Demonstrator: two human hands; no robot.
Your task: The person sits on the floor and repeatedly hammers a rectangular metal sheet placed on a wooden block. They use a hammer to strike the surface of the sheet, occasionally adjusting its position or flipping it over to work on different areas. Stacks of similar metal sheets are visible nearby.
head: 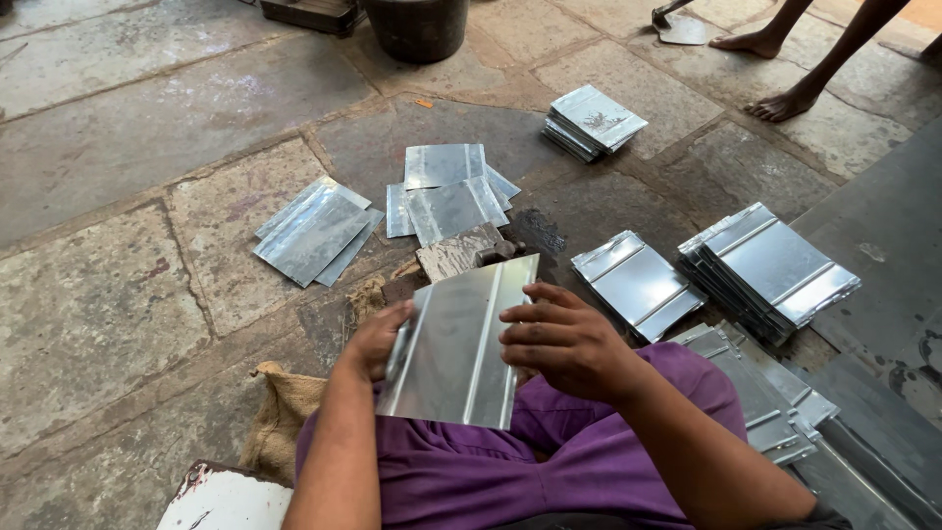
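You sit low over a floor of large stone slabs [118, 294], looking down at your own two hands above your lap, which is covered in purple cloth [549, 461]. Both hands hold one ribbed metal sheet [456, 344], shiny and rectangular, tilted with its far edge raised. Your left hand [378, 339] closes its grip around the sheet's left edge, with the fingers tucked behind the metal. Your right hand [564, 344] lies over the right edge, fingers curled onto the face of the sheet.

Just beyond the held sheet sits a worn metal block [459, 250] on the floor. Five loose groups of similar sheets lie around you: a fanned pile to the left [314, 234], a scattered pile straight ahead [446, 191], a neat small stack farther off [594, 120], a small pile just right of your hands [638, 285], and a thicker stack beyond that [770, 270]. More folded sheets [775, 402] lie by your right arm; I cannot count the sheets in any pile.

A piece of burlap sacking [280, 412] lies under your left side. At the top edge stands one dark bucket [417, 27]. In the top right corner are another person's two bare feet [765, 74].
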